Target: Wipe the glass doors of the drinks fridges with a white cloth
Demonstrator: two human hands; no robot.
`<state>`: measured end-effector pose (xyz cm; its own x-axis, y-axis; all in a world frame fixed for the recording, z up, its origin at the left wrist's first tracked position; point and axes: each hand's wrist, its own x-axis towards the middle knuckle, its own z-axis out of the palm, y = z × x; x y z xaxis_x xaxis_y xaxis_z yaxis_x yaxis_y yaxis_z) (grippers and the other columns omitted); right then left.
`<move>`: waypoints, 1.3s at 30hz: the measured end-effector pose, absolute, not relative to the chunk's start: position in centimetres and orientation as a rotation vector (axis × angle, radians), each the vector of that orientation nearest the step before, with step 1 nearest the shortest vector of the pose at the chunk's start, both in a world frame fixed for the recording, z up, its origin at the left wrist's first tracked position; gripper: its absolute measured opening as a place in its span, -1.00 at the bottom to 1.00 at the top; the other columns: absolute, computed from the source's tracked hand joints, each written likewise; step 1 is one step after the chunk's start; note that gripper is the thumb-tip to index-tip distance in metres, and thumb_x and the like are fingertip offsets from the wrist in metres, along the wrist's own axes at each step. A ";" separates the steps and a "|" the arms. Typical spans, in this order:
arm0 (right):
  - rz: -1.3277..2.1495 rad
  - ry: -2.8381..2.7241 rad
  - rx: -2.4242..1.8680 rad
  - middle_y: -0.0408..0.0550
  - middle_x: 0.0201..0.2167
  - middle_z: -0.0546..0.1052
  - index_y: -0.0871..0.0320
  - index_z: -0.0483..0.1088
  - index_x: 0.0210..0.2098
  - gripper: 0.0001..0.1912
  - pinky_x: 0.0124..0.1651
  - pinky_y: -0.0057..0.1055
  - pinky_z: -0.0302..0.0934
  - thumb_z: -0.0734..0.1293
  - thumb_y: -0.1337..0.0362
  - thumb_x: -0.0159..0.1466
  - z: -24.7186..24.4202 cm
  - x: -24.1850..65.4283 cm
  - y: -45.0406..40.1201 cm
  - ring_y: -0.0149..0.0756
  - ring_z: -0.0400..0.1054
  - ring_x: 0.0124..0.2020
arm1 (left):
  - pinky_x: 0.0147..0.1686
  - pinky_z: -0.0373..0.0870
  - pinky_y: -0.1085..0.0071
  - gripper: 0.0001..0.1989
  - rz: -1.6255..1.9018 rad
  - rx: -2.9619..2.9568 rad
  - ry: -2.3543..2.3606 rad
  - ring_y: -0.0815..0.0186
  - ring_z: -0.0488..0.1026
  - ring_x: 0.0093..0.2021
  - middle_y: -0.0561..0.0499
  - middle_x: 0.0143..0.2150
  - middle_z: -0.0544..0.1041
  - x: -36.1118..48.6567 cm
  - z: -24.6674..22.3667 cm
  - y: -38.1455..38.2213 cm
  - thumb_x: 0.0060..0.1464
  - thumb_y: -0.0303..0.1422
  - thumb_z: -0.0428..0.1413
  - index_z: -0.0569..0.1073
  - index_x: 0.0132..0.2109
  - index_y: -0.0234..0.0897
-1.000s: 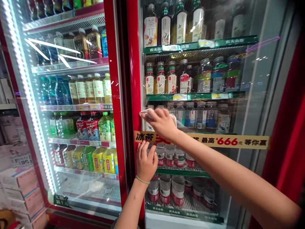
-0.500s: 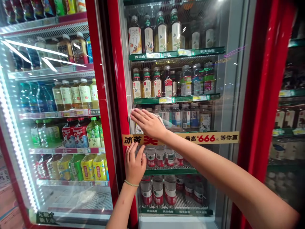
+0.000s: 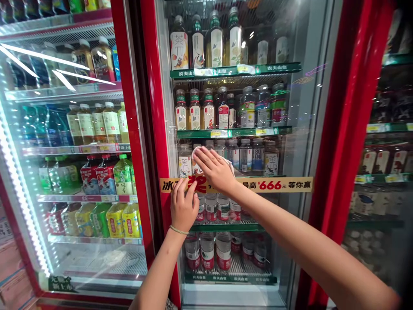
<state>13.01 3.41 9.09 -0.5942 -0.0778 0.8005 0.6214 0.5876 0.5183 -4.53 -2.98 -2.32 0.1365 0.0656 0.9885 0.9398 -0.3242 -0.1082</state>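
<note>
My right hand (image 3: 215, 171) lies flat over a white cloth (image 3: 230, 166), pressing it to the glass door (image 3: 303, 142) of a red-framed drinks fridge. Only the cloth's edges show around the fingers and beside the palm. Lower and to the left, my left hand (image 3: 183, 207) is open, its fingers apart at the lower edge of a yellow banner strip (image 3: 277, 185) with black and red lettering. It wears a thin band at the wrist and holds nothing. Whether its fingertips touch the glass I cannot tell.
Behind the glass, bottled drinks (image 3: 216, 43) stand on green-edged shelves. To the left is another lit fridge (image 3: 127, 86) with bottles and cartons. A red upright frame (image 3: 343, 129) and more shelved bottles (image 3: 380, 161) are on the right. Stacked boxes (image 3: 14, 275) sit at lower left.
My right hand has slid to the right across the glass with the cloth, away from the left door frame. My left hand stays near the banner. The view has shifted slightly.
</note>
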 end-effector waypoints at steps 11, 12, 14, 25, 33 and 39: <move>-1.037 -2.123 -0.320 -0.07 0.49 0.08 0.03 -0.21 0.52 -0.24 0.52 -0.05 -0.03 0.13 0.46 0.41 10.3 11.6 3.4 -0.23 -0.10 0.52 | 0.33 0.31 -0.05 -0.52 -1.255 -1.585 -1.038 0.01 0.28 0.37 -0.24 0.24 0.43 -5.3 -3.5 -3.3 0.20 -0.53 0.11 0.41 0.25 -0.23; -1.038 -2.124 -0.314 -0.08 0.49 0.07 0.04 -0.19 0.51 -0.24 0.53 -0.05 -0.05 0.13 0.47 0.41 10.7 11.2 3.4 -0.22 -0.11 0.52 | 0.33 0.31 -0.04 -0.52 -1.254 -1.587 -1.048 0.01 0.28 0.37 -0.24 0.24 0.42 -5.4 -3.6 -3.4 0.20 -0.53 0.10 0.41 0.25 -0.23; -0.991 -1.967 -0.419 -0.04 0.50 0.04 0.07 -0.17 0.52 -0.25 0.54 0.00 -0.11 0.12 0.48 0.40 11.3 10.6 3.5 -0.18 -0.16 0.53 | 0.34 0.31 -0.03 -0.51 -1.248 -1.590 -1.072 0.02 0.27 0.38 -0.24 0.25 0.42 -5.5 -3.9 -3.5 0.20 -0.53 0.10 0.41 0.26 -0.24; -1.008 -1.917 -0.469 -0.01 0.50 0.04 0.11 -0.20 0.52 -0.19 0.54 0.01 -0.11 0.17 0.50 0.36 7.6 12.5 3.4 -0.16 -0.20 0.54 | 0.35 0.28 -0.06 -0.50 -1.244 -1.595 -1.106 0.00 0.22 0.41 -0.24 0.25 0.40 -5.6 -6.1 -3.8 0.21 -0.53 0.11 0.40 0.28 -0.22; -1.122 -1.817 -0.604 0.02 0.46 0.14 0.13 -0.09 0.50 -0.28 0.51 -0.05 -0.06 0.17 0.44 0.40 2.1 17.9 2.9 -0.16 -0.11 0.52 | 0.38 0.20 -0.08 -0.50 -1.230 -1.581 -1.110 -0.02 0.23 0.41 -0.27 0.28 0.38 -3.4 -6.4 -3.4 0.20 -0.51 0.13 0.41 0.28 -0.25; -1.177 -2.086 -0.483 -0.08 0.43 0.22 0.02 -0.03 0.49 -0.31 0.49 -0.16 -0.01 0.20 0.35 0.41 0.0 22.8 3.4 -0.26 0.00 0.49 | 0.38 0.20 -0.07 -0.49 -1.244 -1.660 -1.049 -0.02 0.20 0.43 -0.26 0.29 0.38 -0.6 -6.2 -2.7 0.20 -0.50 0.13 0.41 0.29 -0.24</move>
<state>22.79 3.39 0.02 -0.6970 -0.0113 0.7170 0.6077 0.5214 0.5990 -0.57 -2.66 -6.23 0.1745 0.1529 0.9727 0.9330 -0.3414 -0.1137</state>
